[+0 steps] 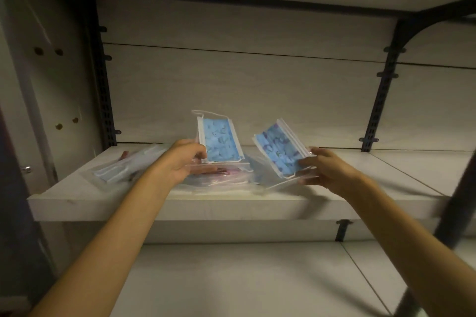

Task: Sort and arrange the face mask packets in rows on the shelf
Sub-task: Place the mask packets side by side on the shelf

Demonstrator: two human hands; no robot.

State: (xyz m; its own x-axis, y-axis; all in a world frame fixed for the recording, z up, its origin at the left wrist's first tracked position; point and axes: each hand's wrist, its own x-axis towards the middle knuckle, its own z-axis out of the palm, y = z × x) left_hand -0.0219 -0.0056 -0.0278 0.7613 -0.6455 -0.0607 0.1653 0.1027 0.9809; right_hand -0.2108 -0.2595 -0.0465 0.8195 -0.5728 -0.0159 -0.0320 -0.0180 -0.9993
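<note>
Packets clear, blue patterned masks inside (upright): left hand (184, 159) grips one (220, 140), right hand (325, 168) another (279, 152).

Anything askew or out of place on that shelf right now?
Yes. Between the hands, pinkish packets lie in a loose overlapping heap, not rows. Each hand holds a blue packet tilted off the shelf: left hand, right hand.
</note>
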